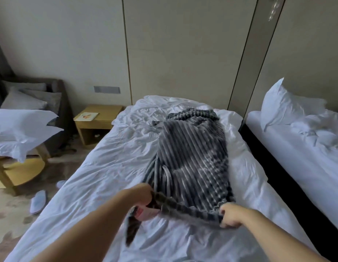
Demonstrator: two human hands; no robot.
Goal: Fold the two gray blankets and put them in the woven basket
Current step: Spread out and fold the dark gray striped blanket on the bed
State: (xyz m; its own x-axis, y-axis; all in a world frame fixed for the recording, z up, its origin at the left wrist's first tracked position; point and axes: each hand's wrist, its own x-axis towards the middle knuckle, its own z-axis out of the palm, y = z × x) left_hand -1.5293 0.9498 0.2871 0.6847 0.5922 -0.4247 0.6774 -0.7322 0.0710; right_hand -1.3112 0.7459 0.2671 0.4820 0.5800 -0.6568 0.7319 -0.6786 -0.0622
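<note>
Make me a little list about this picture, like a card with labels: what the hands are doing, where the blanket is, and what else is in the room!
left hand: gripping the near edge of the gray blanket
right hand: gripping the same edge, further right
gray blanket: ribbed, stretched lengthwise on the bed, far end bunched
second blanket: not in view
woven basket: not in view
beside the bed: wooden nightstand with a card on top
floor: white slippers
at right: another bed with a white pillow
</note>
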